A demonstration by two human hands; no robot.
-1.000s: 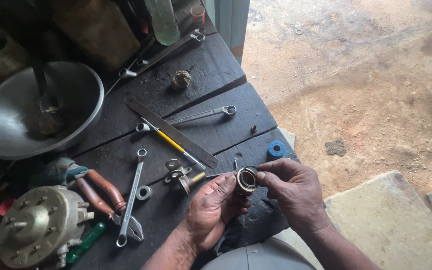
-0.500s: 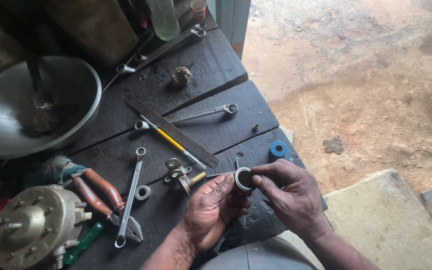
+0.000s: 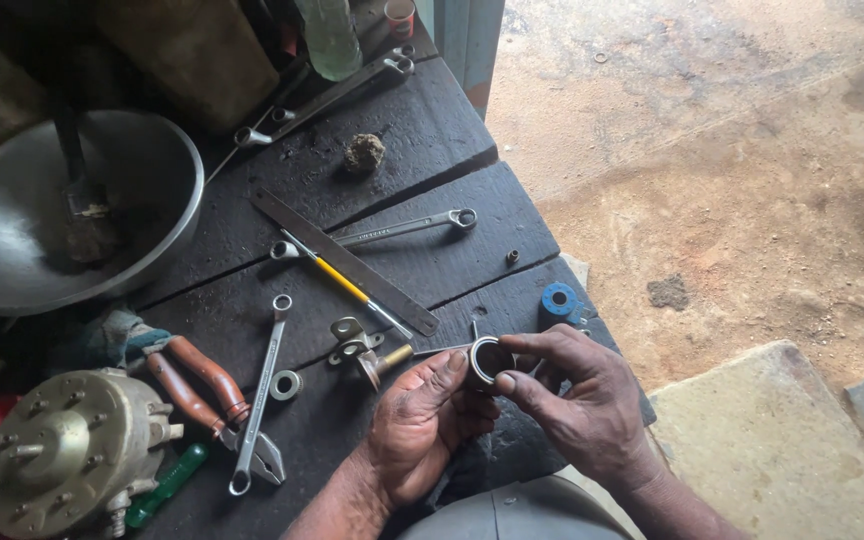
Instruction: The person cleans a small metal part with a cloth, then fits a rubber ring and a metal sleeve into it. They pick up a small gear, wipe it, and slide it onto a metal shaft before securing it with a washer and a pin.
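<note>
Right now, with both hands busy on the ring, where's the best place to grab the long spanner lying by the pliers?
Take the spanner by its bare middle shaft, coming straight down from above. It lies flat on the bench, and its lower end sits against the pliers, so the upper half near the washer looks freest for fingers.

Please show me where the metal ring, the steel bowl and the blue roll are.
ring (image 3: 485, 362), head view, on its rim between both hands.
bowl (image 3: 177, 215), head view, on its right rim.
blue roll (image 3: 558, 300), head view, on its top face.

Workshop — oily bench (image 3: 432, 130), wrenches (image 3: 260, 405), pliers (image 3: 197, 385)
</note>
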